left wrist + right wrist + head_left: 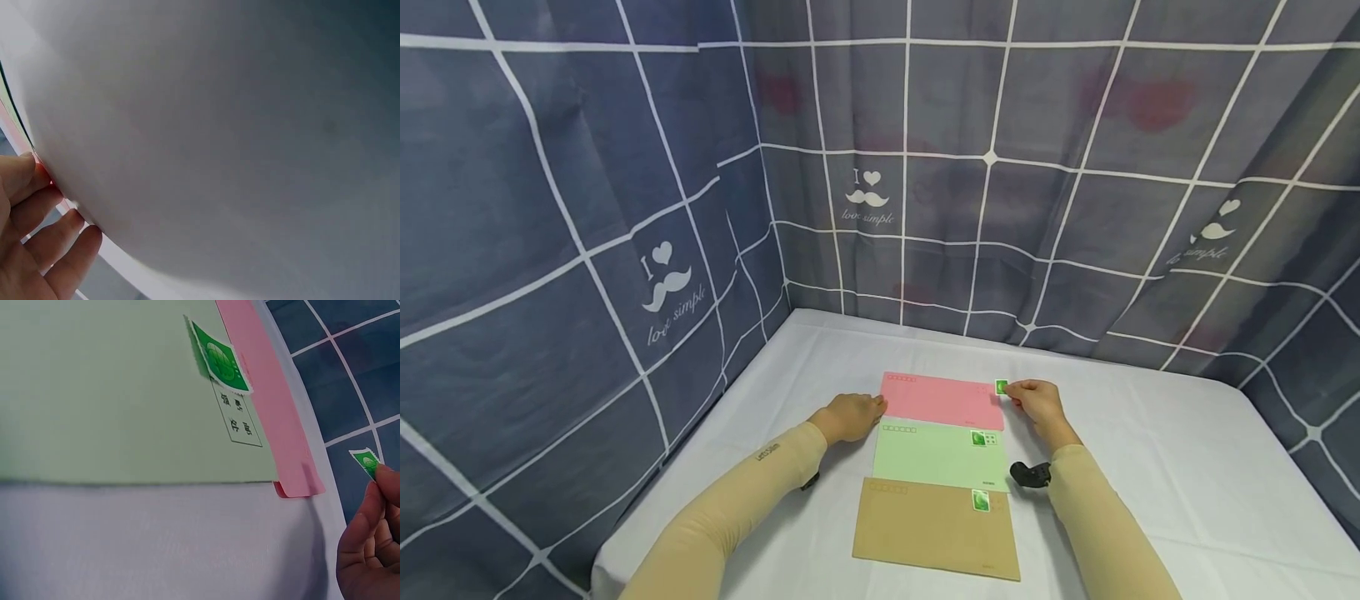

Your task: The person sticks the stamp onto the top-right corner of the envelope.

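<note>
Three envelopes lie in a column on the table: a pink envelope (pixel 936 400) farthest away, a pale green envelope (pixel 932 458) in the middle and a brown envelope (pixel 932 533) nearest. At the pink envelope's left edge, my left hand (pixel 853 417) rests its fingertips, loosely extended in the left wrist view. Between thumb and finger my right hand (pixel 1037 406) pinches a small green postage stamp (pixel 367 461), held up over the pink envelope's upper right corner. Another green stamp (pixel 220 359) sits on the pale green envelope with a side lifted, beside a printed box. The brown envelope bears a stamp (pixel 981 500).
A white cloth (pixel 1150 467) covers the table. Behind it and at the left hang dark blue-grey curtains (pixel 947 200) with white grid lines. A black wrist device (pixel 1030 475) is by the right sleeve.
</note>
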Demonstrator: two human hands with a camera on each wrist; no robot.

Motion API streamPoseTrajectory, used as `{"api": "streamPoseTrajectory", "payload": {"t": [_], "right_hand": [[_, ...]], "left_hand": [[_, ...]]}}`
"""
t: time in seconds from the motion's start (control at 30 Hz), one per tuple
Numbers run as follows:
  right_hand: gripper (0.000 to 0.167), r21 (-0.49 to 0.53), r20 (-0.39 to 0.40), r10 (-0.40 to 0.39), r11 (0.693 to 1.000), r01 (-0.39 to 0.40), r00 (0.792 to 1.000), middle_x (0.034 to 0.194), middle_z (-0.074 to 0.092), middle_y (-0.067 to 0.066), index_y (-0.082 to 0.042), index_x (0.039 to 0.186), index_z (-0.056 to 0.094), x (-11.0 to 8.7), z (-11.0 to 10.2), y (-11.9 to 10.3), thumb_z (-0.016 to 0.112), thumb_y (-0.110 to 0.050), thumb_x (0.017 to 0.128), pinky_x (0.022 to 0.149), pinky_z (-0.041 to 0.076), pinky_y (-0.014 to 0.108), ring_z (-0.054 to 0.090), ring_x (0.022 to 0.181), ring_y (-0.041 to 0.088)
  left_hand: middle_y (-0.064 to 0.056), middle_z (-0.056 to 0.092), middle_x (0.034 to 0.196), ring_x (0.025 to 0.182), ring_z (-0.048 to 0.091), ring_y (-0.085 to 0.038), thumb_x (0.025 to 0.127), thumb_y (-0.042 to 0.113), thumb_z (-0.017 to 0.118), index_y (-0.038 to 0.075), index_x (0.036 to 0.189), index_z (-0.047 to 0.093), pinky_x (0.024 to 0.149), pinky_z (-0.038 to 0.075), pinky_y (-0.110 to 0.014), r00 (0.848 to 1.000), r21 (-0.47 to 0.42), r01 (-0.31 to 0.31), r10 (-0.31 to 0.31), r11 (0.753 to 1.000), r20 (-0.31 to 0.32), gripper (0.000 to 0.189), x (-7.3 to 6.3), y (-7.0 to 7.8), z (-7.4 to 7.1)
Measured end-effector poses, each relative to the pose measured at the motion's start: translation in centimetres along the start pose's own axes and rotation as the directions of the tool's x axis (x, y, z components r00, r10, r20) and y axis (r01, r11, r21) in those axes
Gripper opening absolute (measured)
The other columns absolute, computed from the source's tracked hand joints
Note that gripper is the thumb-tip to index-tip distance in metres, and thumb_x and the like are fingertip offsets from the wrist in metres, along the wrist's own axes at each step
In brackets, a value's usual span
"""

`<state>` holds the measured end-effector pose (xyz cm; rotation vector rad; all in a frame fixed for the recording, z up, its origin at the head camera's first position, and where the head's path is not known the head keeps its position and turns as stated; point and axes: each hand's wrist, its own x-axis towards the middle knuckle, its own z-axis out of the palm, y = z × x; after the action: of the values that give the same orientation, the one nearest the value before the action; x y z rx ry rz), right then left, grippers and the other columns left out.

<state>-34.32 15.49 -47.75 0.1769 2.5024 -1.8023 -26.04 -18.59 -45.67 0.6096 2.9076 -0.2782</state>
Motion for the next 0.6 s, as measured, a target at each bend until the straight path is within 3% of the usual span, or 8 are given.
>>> {"api": "streamPoseTrajectory", "payload": {"t": [0.27, 0.6], "right_hand": [[0.019, 0.025, 0.007, -0.001, 1.000, 0.001, 1.000, 0.068, 0.059, -0.008, 0.008, 0.102, 0.068, -0.03, 0.44, -0.17, 0.068, -0.009, 0.092, 0.062, 0.050, 0.018, 0.053, 0.067, 0.006], [0.024, 0.048, 0.046, -0.033, 0.998, 0.031, 0.998, 0.070, 0.061, -0.009, 0.013, 0.107, 0.066, -0.23, 1.01, -0.55, 0.066, -0.007, 0.093, 0.065, 0.052, 0.020, 0.054, 0.069, 0.006]], "left_hand": [[-0.003, 0.050, 0.153, 0.138, 0.052, -0.021, 0.108, 0.025, 0.043, 0.014, 0.150, 0.048, 0.112, 0.047, -0.035, 1.000, -0.013, 0.006, -0.006, 1.000, 0.000, 0.043, -0.14, 0.08, 0.02], [-0.003, 0.051, 0.152, 0.138, 0.052, -0.020, 0.108, 0.026, 0.043, 0.014, 0.149, 0.049, 0.111, 0.047, -0.034, 1.000, 0.002, 0.007, -0.007, 1.000, -0.002, 0.043, -0.09, 0.15, 0.00]]}}
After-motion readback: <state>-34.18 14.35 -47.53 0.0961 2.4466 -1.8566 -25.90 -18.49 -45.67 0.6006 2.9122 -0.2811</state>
